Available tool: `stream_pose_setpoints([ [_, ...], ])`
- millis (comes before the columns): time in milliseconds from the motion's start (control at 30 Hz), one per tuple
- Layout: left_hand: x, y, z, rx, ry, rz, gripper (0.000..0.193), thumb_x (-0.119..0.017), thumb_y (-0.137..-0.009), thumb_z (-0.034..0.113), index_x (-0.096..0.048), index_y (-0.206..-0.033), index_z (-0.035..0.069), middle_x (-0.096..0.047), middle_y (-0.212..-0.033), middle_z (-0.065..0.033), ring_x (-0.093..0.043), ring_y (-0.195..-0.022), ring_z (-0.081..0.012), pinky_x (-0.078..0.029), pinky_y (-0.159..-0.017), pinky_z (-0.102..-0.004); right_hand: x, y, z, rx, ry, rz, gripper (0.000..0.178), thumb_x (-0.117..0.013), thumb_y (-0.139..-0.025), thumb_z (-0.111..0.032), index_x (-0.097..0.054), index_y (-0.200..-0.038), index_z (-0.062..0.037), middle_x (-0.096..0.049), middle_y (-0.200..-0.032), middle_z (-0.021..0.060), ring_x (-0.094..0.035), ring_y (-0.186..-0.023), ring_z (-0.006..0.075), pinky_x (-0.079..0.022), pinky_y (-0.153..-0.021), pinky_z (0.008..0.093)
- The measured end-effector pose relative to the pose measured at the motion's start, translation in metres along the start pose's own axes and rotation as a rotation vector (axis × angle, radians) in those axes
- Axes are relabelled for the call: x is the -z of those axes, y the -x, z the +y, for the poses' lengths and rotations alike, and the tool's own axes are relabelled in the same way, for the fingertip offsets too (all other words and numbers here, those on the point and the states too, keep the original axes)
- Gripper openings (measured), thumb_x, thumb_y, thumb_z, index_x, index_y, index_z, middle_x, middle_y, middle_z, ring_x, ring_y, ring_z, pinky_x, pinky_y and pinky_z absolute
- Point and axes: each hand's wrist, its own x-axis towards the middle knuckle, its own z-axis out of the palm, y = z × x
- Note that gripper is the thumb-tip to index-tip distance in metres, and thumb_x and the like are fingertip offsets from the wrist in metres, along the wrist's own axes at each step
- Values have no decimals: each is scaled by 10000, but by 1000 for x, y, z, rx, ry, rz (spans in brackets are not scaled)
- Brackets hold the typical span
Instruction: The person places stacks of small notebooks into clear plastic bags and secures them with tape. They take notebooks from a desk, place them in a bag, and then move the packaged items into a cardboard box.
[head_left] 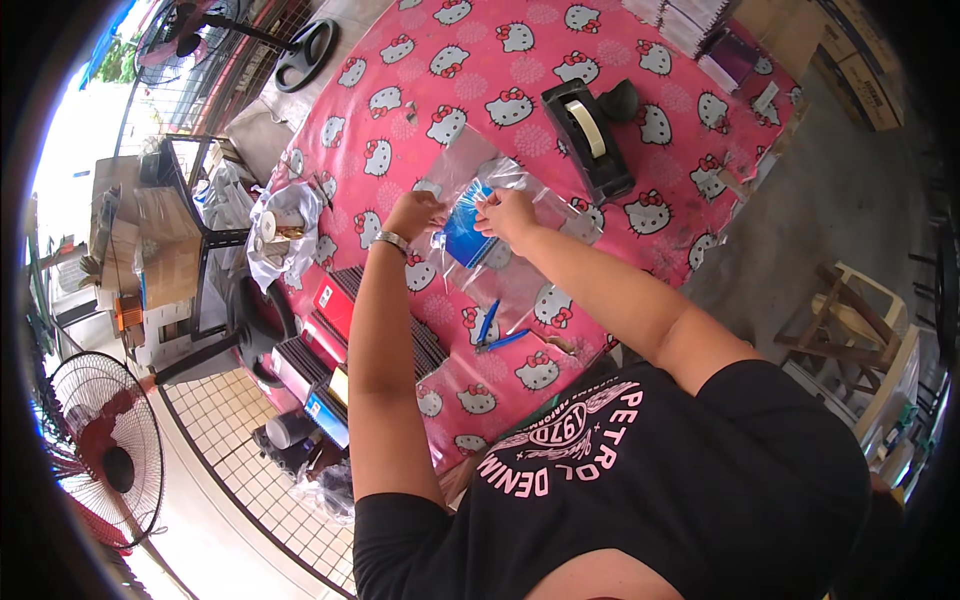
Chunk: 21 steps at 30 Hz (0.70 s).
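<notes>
The blue packet [467,236] sits inside a clear plastic bag [500,215] that lies flat on the worktop [520,60], near the middle of the pink cartoon-cat tablecloth. My left hand [414,213] pinches the bag's left edge, grip closed on the plastic just beside the packet. My right hand [507,212] pinches the bag at the packet's upper right corner, grip likewise closed on the plastic; whether those fingers also catch the packet itself I cannot tell. Both hands are close together, with the packet between them. A metal watch band [391,241] circles my left wrist.

Nearer my body, on a second sheet of clear plastic, lie two blue pens [495,330], crossing at their lower ends. Beyond the bag, toward the far side of the worktop, stands a black tape dispenser [588,138] carrying a roll of pale tape. At the far right corner sit stacked booklets [690,22] and a purple item, too small to identify.

To the left, at the worktop's edge, a white plastic bag [280,235] holds a cylindrical container. Below that edge, a red box [333,300] and dark trays rest on a lower shelf. A red standing fan [105,460] stands on the tiled floor at lower left. A wooden stool [850,320] stands on the right.
</notes>
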Motion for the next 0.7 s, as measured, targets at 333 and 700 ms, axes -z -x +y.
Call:
stream_pose_setpoints([
  [333,-67,70,20,-386,-769,338,449,-693,-713,168,-602,-1143,74,-587,-1154,-134,-555,-1077,-323,-467,-906,-415,4,-1,-4,-51,-30,37,130,-578,-904,-131,-573,-859,-9,-666,-757,102,-665,-588,169,-535,-493,289],
  [700,-127,67,-8,-285,-841,721,313,-565,-784,91,-627,-1082,20,-596,-1054,-130,-548,-1019,-297,-453,-896,-413,7,-3,9,178,215,40,78,-580,-884,-108,-567,-937,-53,-633,-827,109,-649,-686,210,-534,-588,351],
])
